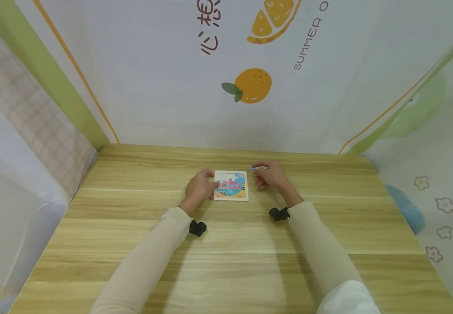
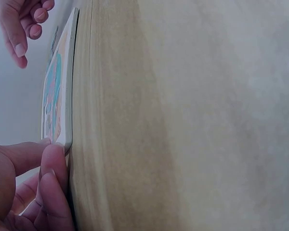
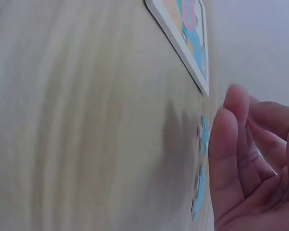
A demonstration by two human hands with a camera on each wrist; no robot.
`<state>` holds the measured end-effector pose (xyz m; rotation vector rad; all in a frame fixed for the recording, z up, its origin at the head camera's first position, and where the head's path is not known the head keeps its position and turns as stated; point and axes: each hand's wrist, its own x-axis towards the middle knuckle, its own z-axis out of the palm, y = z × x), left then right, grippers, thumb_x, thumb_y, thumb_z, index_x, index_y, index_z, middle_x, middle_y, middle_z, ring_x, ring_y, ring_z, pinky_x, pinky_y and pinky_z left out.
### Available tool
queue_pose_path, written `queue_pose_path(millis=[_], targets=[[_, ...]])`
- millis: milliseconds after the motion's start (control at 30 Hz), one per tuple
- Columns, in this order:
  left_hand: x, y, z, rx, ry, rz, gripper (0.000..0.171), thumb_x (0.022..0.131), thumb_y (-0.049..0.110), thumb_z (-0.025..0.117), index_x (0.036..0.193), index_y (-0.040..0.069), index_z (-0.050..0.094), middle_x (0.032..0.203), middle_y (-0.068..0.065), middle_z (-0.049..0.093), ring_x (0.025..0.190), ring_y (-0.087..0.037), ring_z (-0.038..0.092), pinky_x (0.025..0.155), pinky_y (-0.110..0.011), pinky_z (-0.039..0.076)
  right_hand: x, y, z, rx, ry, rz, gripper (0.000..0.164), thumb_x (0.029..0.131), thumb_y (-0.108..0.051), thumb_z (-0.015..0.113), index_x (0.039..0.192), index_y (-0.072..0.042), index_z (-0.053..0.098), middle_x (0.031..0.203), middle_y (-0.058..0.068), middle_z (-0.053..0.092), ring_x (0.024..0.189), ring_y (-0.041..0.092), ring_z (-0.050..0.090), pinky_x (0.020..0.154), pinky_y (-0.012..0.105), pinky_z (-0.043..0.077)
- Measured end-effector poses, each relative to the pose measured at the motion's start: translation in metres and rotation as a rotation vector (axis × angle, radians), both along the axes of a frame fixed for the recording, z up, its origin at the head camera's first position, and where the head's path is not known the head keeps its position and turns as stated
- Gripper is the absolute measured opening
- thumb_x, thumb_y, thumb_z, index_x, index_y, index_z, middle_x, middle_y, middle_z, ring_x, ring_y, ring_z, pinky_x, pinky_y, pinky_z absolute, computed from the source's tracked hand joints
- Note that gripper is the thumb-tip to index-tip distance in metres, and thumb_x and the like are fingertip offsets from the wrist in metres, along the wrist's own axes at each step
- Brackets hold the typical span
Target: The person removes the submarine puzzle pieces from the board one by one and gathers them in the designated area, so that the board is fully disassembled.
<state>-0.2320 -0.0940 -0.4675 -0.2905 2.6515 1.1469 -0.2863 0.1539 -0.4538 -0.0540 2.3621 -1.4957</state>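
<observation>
A square jigsaw puzzle in a white frame lies at the far middle of the table, with a pink, blue and yellow picture and a pale bare patch at its upper left. My left hand grips the frame's left edge, thumb on top and fingers along the side; the left wrist view shows this grip on the frame close up. To the right of the puzzle, my right hand hovers with loosely bent fingers, nothing between them. Beside its fingertips, blue puzzle pieces lie on the table, partly hidden by the hand.
The wood-grain table ends at a white cloth wall printed with oranges. Printed curtains hang along both sides. A black wrist device sits at the left cuff and another black device at the right cuff.
</observation>
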Motion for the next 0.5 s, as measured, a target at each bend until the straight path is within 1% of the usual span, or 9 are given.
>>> queue_pose_path(millis=[133, 300, 500], targets=[[0.000, 0.000, 0.001, 0.004, 0.006, -0.007, 0.041, 0.091, 0.033, 0.069, 0.127, 0.018, 0.055, 0.057, -0.001, 0.065, 0.047, -0.014, 0.063, 0.044, -0.026, 0.031, 0.004, -0.009, -0.002, 0.013, -0.002, 0.045, 0.033, 0.096, -0.016, 0.062, 0.127, -0.006, 0.062, 0.070, 0.011, 0.064, 0.051, 0.017, 0.062, 0.052, 0.031, 0.054], [0.000, 0.001, 0.002, 0.017, 0.000, -0.005, 0.042, 0.091, 0.032, 0.069, 0.128, 0.018, 0.055, 0.057, -0.001, 0.065, 0.047, -0.014, 0.063, 0.043, -0.026, 0.029, 0.006, -0.018, -0.007, 0.016, -0.013, 0.063, 0.032, 0.095, -0.016, 0.064, 0.126, -0.007, 0.063, 0.069, 0.011, 0.063, 0.050, 0.016, 0.060, 0.050, 0.030, 0.053], [0.000, 0.001, 0.002, 0.013, -0.007, -0.004, 0.042, 0.091, 0.033, 0.069, 0.128, 0.019, 0.054, 0.058, -0.001, 0.066, 0.048, -0.014, 0.064, 0.044, -0.026, 0.031, 0.008, -0.026, -0.013, 0.036, -0.020, 0.085, 0.028, 0.096, -0.015, 0.063, 0.123, -0.009, 0.065, 0.066, 0.009, 0.061, 0.049, 0.015, 0.058, 0.050, 0.028, 0.052]])
